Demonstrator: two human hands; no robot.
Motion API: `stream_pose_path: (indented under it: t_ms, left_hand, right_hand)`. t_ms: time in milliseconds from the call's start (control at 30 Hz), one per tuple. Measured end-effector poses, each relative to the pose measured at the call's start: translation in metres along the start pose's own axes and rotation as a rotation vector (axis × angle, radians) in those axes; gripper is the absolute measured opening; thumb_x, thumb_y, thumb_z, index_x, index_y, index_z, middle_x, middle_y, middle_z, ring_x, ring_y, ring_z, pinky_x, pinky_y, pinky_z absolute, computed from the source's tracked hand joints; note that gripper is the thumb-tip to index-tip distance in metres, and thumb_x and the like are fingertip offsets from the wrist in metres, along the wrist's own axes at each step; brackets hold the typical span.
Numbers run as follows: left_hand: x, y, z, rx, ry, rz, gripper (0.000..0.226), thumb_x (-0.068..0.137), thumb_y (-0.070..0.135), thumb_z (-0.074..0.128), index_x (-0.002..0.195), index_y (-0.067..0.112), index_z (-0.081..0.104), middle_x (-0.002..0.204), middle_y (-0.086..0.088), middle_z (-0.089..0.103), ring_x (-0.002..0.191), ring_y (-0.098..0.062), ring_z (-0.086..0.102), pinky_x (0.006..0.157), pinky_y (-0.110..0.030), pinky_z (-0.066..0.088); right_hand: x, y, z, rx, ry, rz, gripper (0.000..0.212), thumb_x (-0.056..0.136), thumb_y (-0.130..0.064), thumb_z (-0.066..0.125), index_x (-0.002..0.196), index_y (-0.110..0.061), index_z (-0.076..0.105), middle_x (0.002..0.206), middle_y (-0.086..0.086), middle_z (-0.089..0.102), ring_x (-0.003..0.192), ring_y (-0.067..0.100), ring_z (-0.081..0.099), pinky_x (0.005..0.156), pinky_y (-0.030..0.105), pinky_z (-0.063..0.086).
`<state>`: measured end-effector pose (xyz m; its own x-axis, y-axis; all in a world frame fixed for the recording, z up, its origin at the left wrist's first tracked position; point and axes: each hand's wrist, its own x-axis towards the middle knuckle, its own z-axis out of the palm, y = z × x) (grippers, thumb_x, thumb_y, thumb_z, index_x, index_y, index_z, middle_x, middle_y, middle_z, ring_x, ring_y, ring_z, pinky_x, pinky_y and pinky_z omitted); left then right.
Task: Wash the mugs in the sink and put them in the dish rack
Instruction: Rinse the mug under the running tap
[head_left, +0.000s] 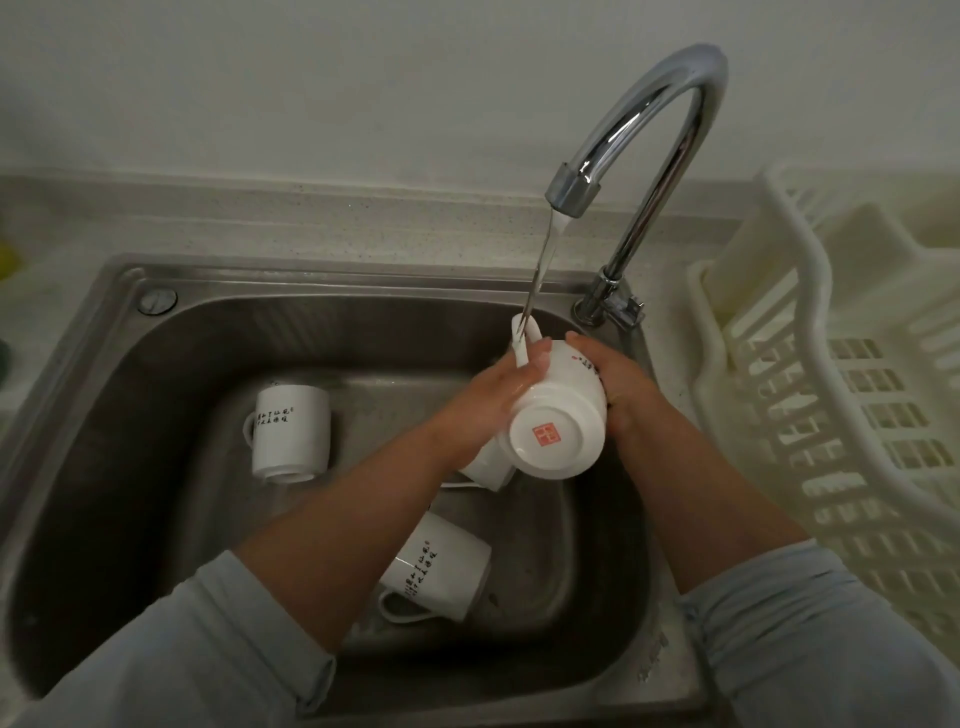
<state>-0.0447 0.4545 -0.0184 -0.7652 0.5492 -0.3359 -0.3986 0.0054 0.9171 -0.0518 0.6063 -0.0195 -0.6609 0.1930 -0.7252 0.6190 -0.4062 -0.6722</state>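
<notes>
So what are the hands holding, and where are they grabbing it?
Both hold one white mug under the tap water. The left hand grips the side by the handle; the right hand grips the opposite side.

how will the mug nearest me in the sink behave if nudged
Probably slippery: the mug looks glazed, and the tap is running. It seems to lie on its side, so a nudge may roll it until its handle catches. Likely rigid ceramic that could chip on the steel sink.
</notes>
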Motion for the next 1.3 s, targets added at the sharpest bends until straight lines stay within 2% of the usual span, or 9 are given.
stream_pose_path:
  t_ms: [167, 367, 567, 667, 800, 933, 1133, 1233, 1300]
  left_hand:
    - [-0.001, -0.003, -0.019, -0.07, -0.118, 0.124, 0.065, 0.063, 0.064, 0.071, 0.117, 0.031, 0.057, 0.118, -0.009, 0.058, 0.101, -0.023, 0.061, 0.087, -0.036, 0.052]
    - [0.01, 0.011, -0.03, 0.04, -0.121, 0.032, 0.066, 0.054, 0.036, 0.073, 0.117, 0.03, 0.054, 0.107, -0.003, 0.064, 0.1, -0.02, 0.06, 0.091, -0.038, 0.048]
    - [0.012, 0.013, -0.022, -0.096, 0.134, -0.132, 0.023, 0.076, 0.033, 0.063, 0.098, 0.025, 0.059, 0.087, 0.002, 0.065, 0.087, -0.018, 0.057, 0.083, -0.036, 0.042]
    - [0.013, 0.011, -0.029, -0.202, 0.224, -0.19, 0.027, 0.064, 0.038, 0.065, 0.089, 0.027, 0.063, 0.082, 0.003, 0.066, 0.087, -0.02, 0.055, 0.076, -0.034, 0.04]
    - [0.009, 0.014, -0.038, -0.191, 0.211, -0.264, 0.029, 0.063, 0.04, 0.065, 0.089, 0.026, 0.064, 0.093, -0.003, 0.066, 0.095, -0.027, 0.056, 0.085, -0.041, 0.041]
    - [0.006, 0.017, -0.05, -0.144, 0.235, -0.332, 0.03, 0.071, 0.041, 0.066, 0.096, 0.025, 0.062, 0.1, -0.007, 0.065, 0.098, -0.029, 0.055, 0.077, -0.037, 0.042]
    - [-0.001, 0.015, -0.054, -0.18, 0.217, -0.316, 0.057, 0.053, 0.043, 0.068, 0.106, 0.023, 0.061, 0.108, -0.012, 0.064, 0.106, -0.035, 0.057, 0.087, -0.047, 0.042]
    - [-0.007, 0.016, -0.052, -0.226, 0.191, -0.288, 0.052, 0.056, 0.042, 0.066, 0.104, 0.023, 0.06, 0.103, -0.009, 0.064, 0.101, -0.034, 0.056, 0.081, -0.042, 0.043]
    - [-0.009, 0.016, -0.05, -0.257, 0.177, -0.27, 0.057, 0.052, 0.041, 0.068, 0.106, 0.024, 0.06, 0.104, -0.009, 0.064, 0.102, -0.034, 0.056, 0.08, -0.042, 0.043]
  right_hand:
    - [0.003, 0.004, 0.009, 0.108, -0.03, 0.09, 0.037, 0.083, -0.031, 0.065, 0.112, -0.01, 0.064, 0.105, 0.015, 0.068, 0.082, 0.029, 0.065, 0.071, 0.04, 0.055]
    - [0.008, 0.004, 0.018, 0.074, -0.035, 0.277, 0.036, 0.085, -0.033, 0.064, 0.115, -0.014, 0.063, 0.111, 0.013, 0.068, 0.089, 0.03, 0.066, 0.069, 0.045, 0.056]
    - [0.01, 0.006, 0.032, -0.103, -0.077, -0.056, 0.047, 0.077, -0.038, 0.06, 0.114, -0.011, 0.066, 0.113, 0.013, 0.068, 0.106, 0.031, 0.063, 0.101, 0.046, 0.044]
    - [0.0, 0.007, 0.038, -0.197, -0.122, -0.238, 0.038, 0.088, -0.045, 0.05, 0.104, -0.016, 0.069, 0.106, 0.011, 0.07, 0.103, 0.027, 0.064, 0.097, 0.04, 0.047]
    - [-0.008, 0.014, 0.041, -0.35, -0.197, -0.454, 0.057, 0.079, -0.059, 0.045, 0.11, -0.017, 0.066, 0.11, 0.008, 0.069, 0.106, 0.023, 0.063, 0.097, 0.039, 0.047]
    - [-0.016, 0.016, 0.044, -0.437, -0.228, -0.623, 0.028, 0.098, -0.028, 0.043, 0.111, -0.011, 0.061, 0.108, 0.008, 0.066, 0.099, 0.02, 0.062, 0.089, 0.034, 0.048]
    - [-0.02, 0.007, 0.061, -0.488, -0.218, -0.74, 0.028, 0.099, -0.012, 0.039, 0.114, -0.009, 0.062, 0.104, 0.0, 0.062, 0.089, 0.002, 0.057, 0.074, 0.006, 0.045]
    - [-0.024, -0.001, 0.063, -0.447, -0.301, -0.738, 0.023, 0.095, -0.006, 0.046, 0.1, -0.014, 0.067, 0.106, 0.002, 0.065, 0.095, 0.01, 0.061, 0.087, 0.02, 0.049]
    - [-0.021, -0.005, 0.062, -0.469, -0.331, -0.639, 0.018, 0.094, -0.022, 0.052, 0.102, -0.016, 0.067, 0.108, 0.006, 0.067, 0.1, 0.021, 0.063, 0.094, 0.036, 0.05]
